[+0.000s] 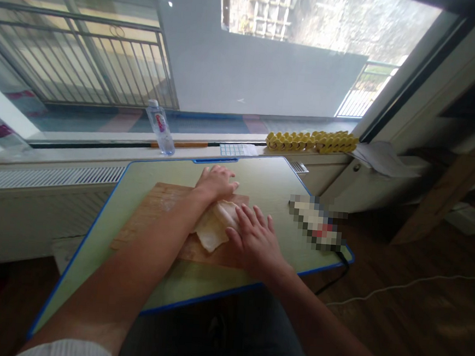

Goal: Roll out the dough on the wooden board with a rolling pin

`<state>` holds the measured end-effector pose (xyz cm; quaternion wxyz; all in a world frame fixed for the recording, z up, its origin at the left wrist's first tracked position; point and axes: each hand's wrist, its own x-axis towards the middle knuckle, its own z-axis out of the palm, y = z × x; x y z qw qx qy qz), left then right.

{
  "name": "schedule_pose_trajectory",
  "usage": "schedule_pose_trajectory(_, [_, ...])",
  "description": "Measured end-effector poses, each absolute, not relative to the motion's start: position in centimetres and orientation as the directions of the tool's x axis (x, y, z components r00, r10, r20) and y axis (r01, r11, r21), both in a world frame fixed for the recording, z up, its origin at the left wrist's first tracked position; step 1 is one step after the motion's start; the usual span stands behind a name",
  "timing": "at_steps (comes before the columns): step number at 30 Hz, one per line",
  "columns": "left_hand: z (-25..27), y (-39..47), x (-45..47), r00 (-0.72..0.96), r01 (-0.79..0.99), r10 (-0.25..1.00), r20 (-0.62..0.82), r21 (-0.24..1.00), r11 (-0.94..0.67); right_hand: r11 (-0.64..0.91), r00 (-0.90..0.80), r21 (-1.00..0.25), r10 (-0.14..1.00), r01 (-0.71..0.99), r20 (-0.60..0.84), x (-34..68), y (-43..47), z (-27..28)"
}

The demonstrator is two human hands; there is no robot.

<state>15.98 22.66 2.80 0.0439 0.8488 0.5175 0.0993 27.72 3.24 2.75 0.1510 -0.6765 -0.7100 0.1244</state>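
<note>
A pale, flat sheet of dough (212, 233) lies on a wooden board (144, 214), with a raised fold or roll across its upper right part. My left hand (216, 181) is at the far edge of the dough, its fingers stretched to the right and its palm down. Over the right side of the dough rests my right hand (257, 237), with fingers spread and fingertips on the raised part. Whether anything lies under the fold I cannot tell. My left forearm hides part of the board.
The board sits on a light green folding table (262, 174) with blue edging. A blurred-out object (316, 222) with a black cord lies at the right. On the windowsill stand a plastic bottle (160, 128) and yellow egg trays (310, 141). A radiator (48, 179) is behind the table.
</note>
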Motion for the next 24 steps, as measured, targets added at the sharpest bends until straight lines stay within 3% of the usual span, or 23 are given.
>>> schedule_pose_trajectory(4, [2.9,22.3,15.8,0.455,0.872,0.886,0.085,0.156,-0.463,0.048,-0.044,-0.374,0.999,0.926,0.019,27.6,3.3,2.6])
schedule_pose_trajectory(10, [3.4,20.5,13.0,0.524,0.840,0.851,0.027,0.148,-0.522,0.190,-0.142,-0.430,0.980,0.883,0.142,23.4,0.6,2.6])
schedule_pose_trajectory(15, [3.6,19.5,10.8,0.538,0.837,0.843,-0.011,0.119,-0.533,0.258,-0.208,-0.441,0.965,0.860,0.159,22.0,0.3,2.6])
schedule_pose_trajectory(24, [3.1,21.1,14.5,0.515,0.843,0.856,0.050,0.149,-0.517,0.110,-0.087,-0.379,0.993,0.919,0.077,26.8,2.7,2.3])
